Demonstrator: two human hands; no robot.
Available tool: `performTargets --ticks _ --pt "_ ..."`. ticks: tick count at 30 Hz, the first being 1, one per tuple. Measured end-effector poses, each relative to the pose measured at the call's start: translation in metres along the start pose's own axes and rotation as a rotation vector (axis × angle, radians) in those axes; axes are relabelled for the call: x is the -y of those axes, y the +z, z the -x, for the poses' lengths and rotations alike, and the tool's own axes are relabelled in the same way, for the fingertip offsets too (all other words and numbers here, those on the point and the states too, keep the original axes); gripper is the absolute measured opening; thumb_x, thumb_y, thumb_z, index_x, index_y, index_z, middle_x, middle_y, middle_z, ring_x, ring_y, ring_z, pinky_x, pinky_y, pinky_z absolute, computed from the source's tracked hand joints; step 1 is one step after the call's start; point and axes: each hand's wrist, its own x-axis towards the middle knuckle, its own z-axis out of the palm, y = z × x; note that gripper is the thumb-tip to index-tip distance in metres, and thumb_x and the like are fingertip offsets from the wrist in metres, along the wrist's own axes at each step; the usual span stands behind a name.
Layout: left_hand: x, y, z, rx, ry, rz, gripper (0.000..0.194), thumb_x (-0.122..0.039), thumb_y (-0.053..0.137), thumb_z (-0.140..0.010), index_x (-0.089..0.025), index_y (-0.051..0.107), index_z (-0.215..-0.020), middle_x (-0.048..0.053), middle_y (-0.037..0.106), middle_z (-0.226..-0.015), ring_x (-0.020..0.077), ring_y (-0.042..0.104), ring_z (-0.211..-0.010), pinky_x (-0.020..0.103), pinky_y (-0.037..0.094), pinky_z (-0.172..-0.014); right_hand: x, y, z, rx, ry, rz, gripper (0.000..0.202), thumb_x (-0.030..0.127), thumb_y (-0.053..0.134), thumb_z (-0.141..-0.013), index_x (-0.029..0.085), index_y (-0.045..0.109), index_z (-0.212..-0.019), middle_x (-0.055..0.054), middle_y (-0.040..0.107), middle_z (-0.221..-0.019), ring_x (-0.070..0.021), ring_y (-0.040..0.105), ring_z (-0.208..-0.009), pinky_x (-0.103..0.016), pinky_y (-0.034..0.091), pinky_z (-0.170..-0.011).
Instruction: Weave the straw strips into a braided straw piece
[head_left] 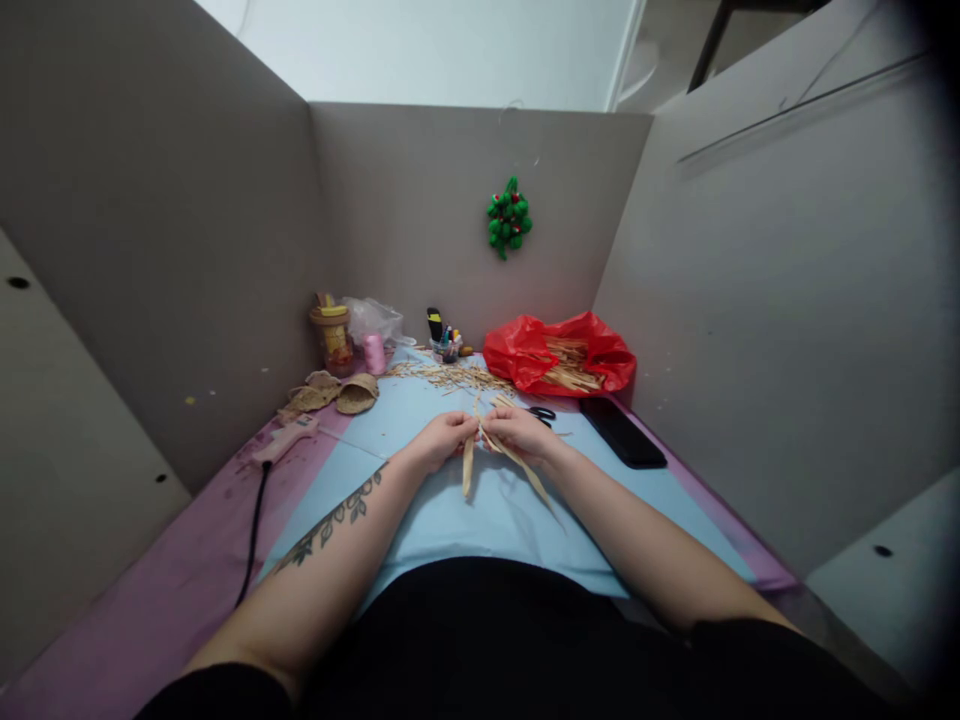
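My left hand (448, 438) and my right hand (517, 432) meet over the blue sheet, fingers pinched on pale, flat straw strips (468, 472). One strip hangs down below the left fingertips. A longer one (534, 480) slants from the right fingers toward me, and a short end sticks up between the hands. How the strips cross at the fingertips is too small to make out. Just behind my right hand lie black-handled scissors (543, 413), partly hidden, near more straw pieces.
Straw scraps (457, 374) litter the back. A red plastic bag (517, 352) holds more straw. A black phone (624, 434) lies at right. At left are a glue gun (289, 440) with its cord, woven pieces (358, 394), pink thread (373, 354) and a jar (334, 340). Grey partitions (420, 220) enclose the table.
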Motion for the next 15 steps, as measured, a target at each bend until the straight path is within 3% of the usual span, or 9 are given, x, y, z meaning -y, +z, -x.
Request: performTargets --ticks 3,9,15 --pt "0.0002 -0.0002 -0.0002 0.010 -0.004 0.048 0.035 -0.044 0.071 -0.060 -0.014 0.053 -0.068 -0.002 0.056 -0.060 0.0075 0.048 -0.051 0.020 0.033 -0.051 0.0022 0.0009 0.0008 0.025 0.023 -0.038 0.022 0.029 0.072 -0.058 0.016 0.054 -0.058 -0.002 0.062 -0.053 -0.0106 0.052 -0.043 -0.021 0.039 -0.042" --pt "0.0068 -0.0007 -0.0049 -0.046 0.058 -0.067 0.034 -0.046 0.066 -0.065 -0.014 0.055 -0.070 -0.001 0.056 -0.056 0.0078 0.047 -0.047 0.020 0.029 -0.047 0.0006 0.0009 0.0023 -0.004 0.040 -0.049 0.023 0.026 0.074 -0.058 0.016 0.055 -0.066 -0.002 0.064 -0.057 -0.0115 0.057 -0.048 -0.021 0.043 -0.046" --pt "0.0059 -0.0019 -0.0035 0.029 -0.006 0.034 0.036 -0.045 0.069 -0.064 -0.012 0.057 -0.074 0.000 0.057 -0.058 0.0087 0.050 -0.051 0.020 0.033 -0.050 -0.0012 -0.0017 -0.0013 -0.007 0.015 -0.006 0.015 0.016 0.068 -0.055 0.015 0.056 -0.064 -0.001 0.061 -0.050 -0.0110 0.054 -0.044 -0.019 0.039 -0.042"
